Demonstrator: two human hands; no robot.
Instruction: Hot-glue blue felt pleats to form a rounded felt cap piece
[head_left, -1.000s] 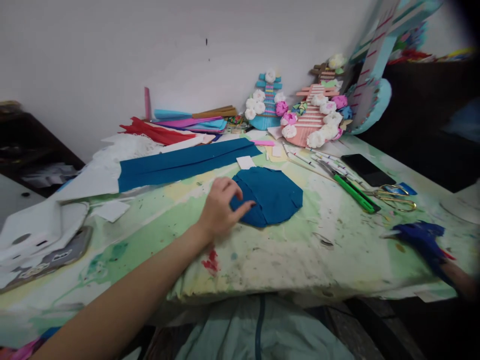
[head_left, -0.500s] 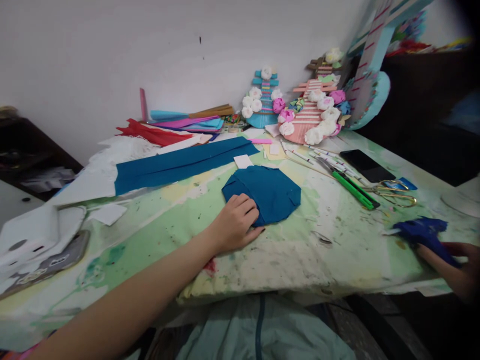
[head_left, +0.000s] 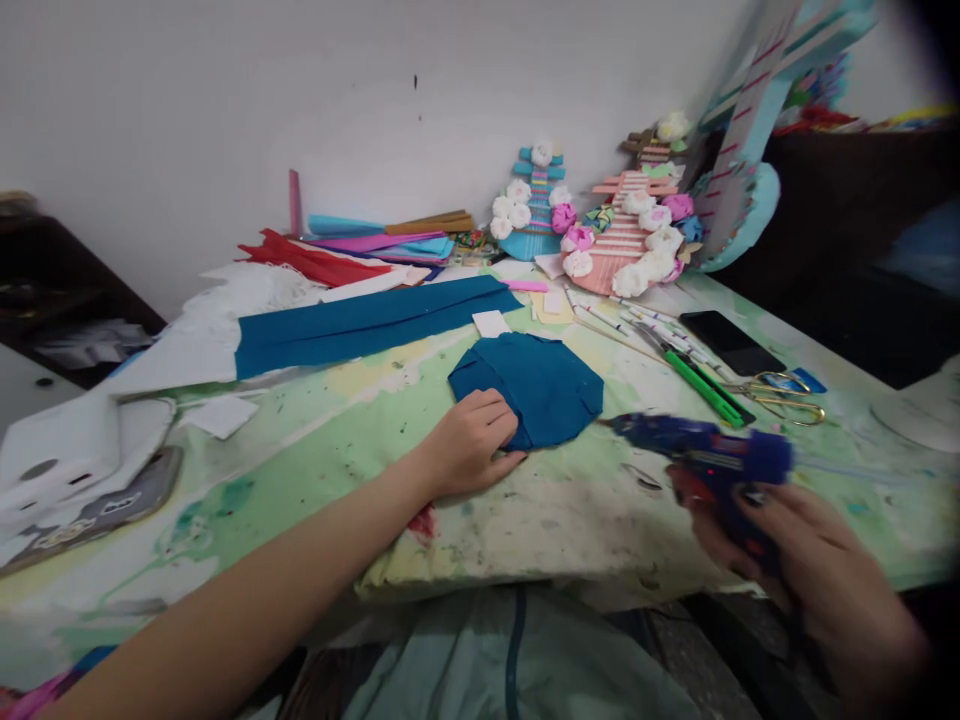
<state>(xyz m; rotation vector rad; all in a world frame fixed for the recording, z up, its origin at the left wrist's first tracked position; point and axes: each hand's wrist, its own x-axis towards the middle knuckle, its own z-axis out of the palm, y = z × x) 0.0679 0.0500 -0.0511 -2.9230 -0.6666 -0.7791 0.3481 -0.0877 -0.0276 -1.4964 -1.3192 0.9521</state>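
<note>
1. Left hand [head_left: 476,440]: fingers bunched on the blue piece [head_left: 555,385] (pinching or pressing, I cannot tell).
2. Blue piece, on the table [head_left: 300,435]: edges look folded, not visibly glued.
3. Right hand [head_left: 795,540]: fingers wrapped around glue gun [head_left: 701,448], nozzle [head_left: 606,423] beside piece.

Blue guitar model [head_left: 538,212] beside pink guitar model [head_left: 621,228]; black phone [head_left: 731,342] near gold scissors [head_left: 753,389], green cutter [head_left: 703,386].

Slanting the bare left forearm [head_left: 262,585] from the near left toward the centre, resting the left hand [head_left: 474,443] palm down with fingers curled and thumb extended right; at the near right, gripping with the blurred right hand [head_left: 810,548], pointing its dark-nailed thumb leftward.
</note>
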